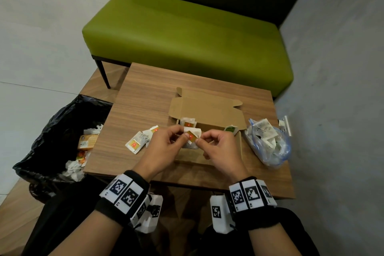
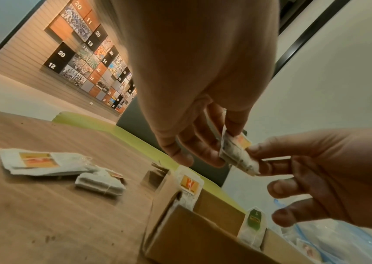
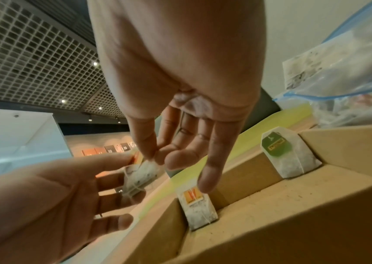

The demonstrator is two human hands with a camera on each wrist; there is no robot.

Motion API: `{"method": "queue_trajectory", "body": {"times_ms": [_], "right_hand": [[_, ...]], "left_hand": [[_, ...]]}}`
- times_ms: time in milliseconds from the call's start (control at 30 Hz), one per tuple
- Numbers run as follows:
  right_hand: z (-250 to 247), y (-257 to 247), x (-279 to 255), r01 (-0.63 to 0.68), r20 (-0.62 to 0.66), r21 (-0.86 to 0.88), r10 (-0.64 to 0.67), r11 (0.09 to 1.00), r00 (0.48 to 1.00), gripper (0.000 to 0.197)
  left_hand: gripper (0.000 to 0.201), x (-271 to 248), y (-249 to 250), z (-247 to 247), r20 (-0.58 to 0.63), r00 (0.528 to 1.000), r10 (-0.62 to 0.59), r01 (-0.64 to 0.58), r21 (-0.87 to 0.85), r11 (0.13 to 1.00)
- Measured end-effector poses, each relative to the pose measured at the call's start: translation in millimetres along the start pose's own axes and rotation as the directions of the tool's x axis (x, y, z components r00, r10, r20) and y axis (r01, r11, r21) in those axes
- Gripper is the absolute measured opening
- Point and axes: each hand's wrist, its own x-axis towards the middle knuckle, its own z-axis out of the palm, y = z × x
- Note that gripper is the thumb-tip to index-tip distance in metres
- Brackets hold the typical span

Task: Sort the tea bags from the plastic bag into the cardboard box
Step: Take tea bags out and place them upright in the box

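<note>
An orange-tagged tea bag [image 1: 192, 136] is held above the open cardboard box [image 1: 216, 114]. Inside, an orange-tagged bag [image 3: 197, 203] stands at 9 o'clock, a green-tagged one [image 3: 286, 153] at 3 o'clock. The clear plastic bag [image 1: 270, 143] lies just beside the box at 3 o'clock.

The head camera is looking steeply down on the brown wooden worktop [image 1: 145, 97], while both wrist cameras are peering closely along the fingers, all sharing the open brown cardboard box [image 1: 209, 108] [image 2: 194, 232] [image 3: 270, 214].
</note>
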Motion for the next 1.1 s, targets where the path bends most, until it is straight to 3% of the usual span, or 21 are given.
{"method": "queue_trajectory", "body": {"times_ms": [167,333,533,667,767,900,1000,1100], "right_hand": [[7.5,12.3,20.4,-0.043,0.003,-0.002,0.043,0.999,0.999,0.002],[14.2,18.9,27.1,-0.098,0.02,0.029,0.097,0.995,0.995,0.002],[14.9,20.5,25.8,-0.11,0.015,0.068,0.109,0.992,0.994,0.003],[8.8,19.2,24.1,-0.015,-0.003,0.033,0.015,0.999,1.0,0.008],[5.3,14.3,20.4,0.057,-0.005,0.035,-0.057,0.998,0.998,0.008],[0.5,13.1,15.1,0.089,-0.009,0.115,-0.088,0.989,0.996,0.03],[-1.4,18.1,15.2,0.055,0.076,-0.008,-0.054,0.998,0.996,0.056],[3.9,20.0,16.6,0.092,0.14,-0.233,-0.06,0.968,0.988,0.054]], "left_hand": [[0.017,6.2,-9.5,0.6,-0.143,0.988,-0.058,0.075,0.118,0.99],[0.009,12.6,-11.4,6.4,-0.201,0.977,-0.072,0.11,0.184,0.977],[0.01,22.5,-5.7,8.7,-0.165,0.982,-0.088,0.12,0.195,0.974],[0.003,21.1,2.8,3.4,-0.126,0.987,-0.1,0.112,0.091,0.99],[0.009,18.7,8.4,2.1,-0.08,0.995,-0.066,0.069,0.032,0.997],[0.012,16.8,12.7,-1.1,-0.056,0.998,-0.035,0.036,0.004,0.999],[0.014,14.4,18.8,-6.6,-0.025,0.999,-0.046,0.044,-0.097,0.994],[0.012,11.3,33.1,-14.3,0.007,0.999,-0.037,0.037,-0.156,0.987]]}}
